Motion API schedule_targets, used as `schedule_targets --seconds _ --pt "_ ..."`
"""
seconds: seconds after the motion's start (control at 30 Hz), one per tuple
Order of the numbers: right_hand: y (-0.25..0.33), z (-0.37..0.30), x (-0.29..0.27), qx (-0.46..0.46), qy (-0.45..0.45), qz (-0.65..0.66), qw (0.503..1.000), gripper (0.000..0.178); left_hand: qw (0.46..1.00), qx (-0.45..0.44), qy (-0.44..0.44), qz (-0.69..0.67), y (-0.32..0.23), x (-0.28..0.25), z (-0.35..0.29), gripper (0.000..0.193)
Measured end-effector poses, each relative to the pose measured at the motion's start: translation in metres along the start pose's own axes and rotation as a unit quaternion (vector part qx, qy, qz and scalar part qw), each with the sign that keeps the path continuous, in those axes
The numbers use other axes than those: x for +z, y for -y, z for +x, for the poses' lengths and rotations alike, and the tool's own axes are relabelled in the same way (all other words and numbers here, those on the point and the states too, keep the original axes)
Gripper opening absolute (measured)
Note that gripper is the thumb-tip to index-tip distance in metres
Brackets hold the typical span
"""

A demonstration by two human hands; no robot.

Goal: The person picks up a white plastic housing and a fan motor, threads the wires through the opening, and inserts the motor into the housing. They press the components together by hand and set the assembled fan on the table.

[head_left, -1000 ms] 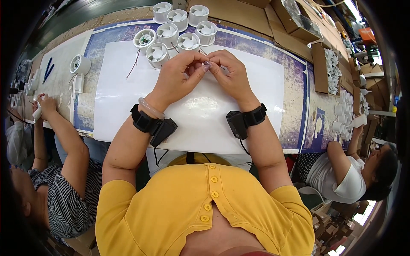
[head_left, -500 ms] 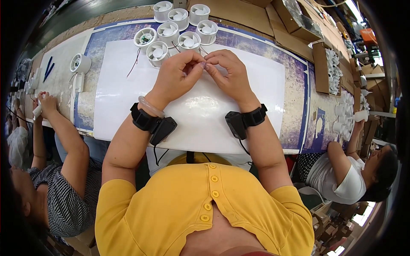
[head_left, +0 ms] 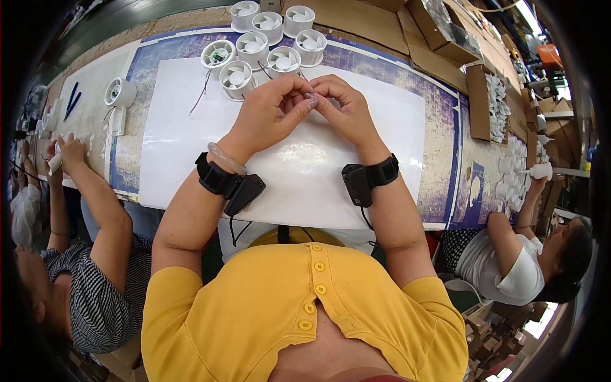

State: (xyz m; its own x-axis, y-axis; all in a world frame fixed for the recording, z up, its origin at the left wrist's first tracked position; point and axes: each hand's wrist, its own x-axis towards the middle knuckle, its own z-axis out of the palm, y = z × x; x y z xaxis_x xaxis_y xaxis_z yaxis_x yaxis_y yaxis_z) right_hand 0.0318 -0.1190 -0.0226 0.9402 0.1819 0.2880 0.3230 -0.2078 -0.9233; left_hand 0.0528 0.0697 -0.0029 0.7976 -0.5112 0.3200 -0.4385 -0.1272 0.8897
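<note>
While white fans (head_left: 252,43) crowd the sheet's (head_left: 191,153) far edge, left hand (head_left: 270,113) and right hand (head_left: 345,113) pinch closed, contents hidden.

Bright glare marks the white sheet (head_left: 302,159) inside dark, warped fisheye edges.

Single view: wide fisheye camera on person's head, left one of pair, facing steeply down. Very near: yellow shirt (head_left: 254,299) fills lower middle of frame. Left hand (head_left: 270,108) and right hand (head_left: 347,111), farther, at upper middle. Worktable (head_left: 439,140) spans frame, edges bending toward dark rim at sides.
</note>
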Motion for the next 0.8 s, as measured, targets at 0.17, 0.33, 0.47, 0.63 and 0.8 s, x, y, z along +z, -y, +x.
schedule_targets --seconds 0.17,0.33,0.47,0.63,0.8 --pt "0.0019 -0.0001 0.0005 0.042 0.013 0.028 0.999 0.011 1.000 -0.003 -0.016 -0.007 0.0025 0.0022 -0.0003 0.013" --pt "-0.0019 0.0002 0.0009 0.056 0.017 0.068 0.996 0.011 0.999 -0.017 -0.022 -0.015 0.0062 0.0020 -0.0004 0.012" --pt "-0.0016 0.0005 0.0011 0.069 0.017 0.073 0.995 0.012 0.999 -0.027 -0.017 -0.011 0.0051 0.0017 0.0001 0.013" --pt "-0.0011 0.0000 0.0008 0.067 0.012 0.067 0.995 0.013 0.999 -0.002 -0.033 -0.008 0.0055 0.0038 -0.0001 0.014" --pt "0.0007 -0.0004 0.0005 0.058 0.014 0.032 0.998 0.014 1.000 -0.006 -0.008 -0.001 0.0040 0.0010 -0.0002 0.016"
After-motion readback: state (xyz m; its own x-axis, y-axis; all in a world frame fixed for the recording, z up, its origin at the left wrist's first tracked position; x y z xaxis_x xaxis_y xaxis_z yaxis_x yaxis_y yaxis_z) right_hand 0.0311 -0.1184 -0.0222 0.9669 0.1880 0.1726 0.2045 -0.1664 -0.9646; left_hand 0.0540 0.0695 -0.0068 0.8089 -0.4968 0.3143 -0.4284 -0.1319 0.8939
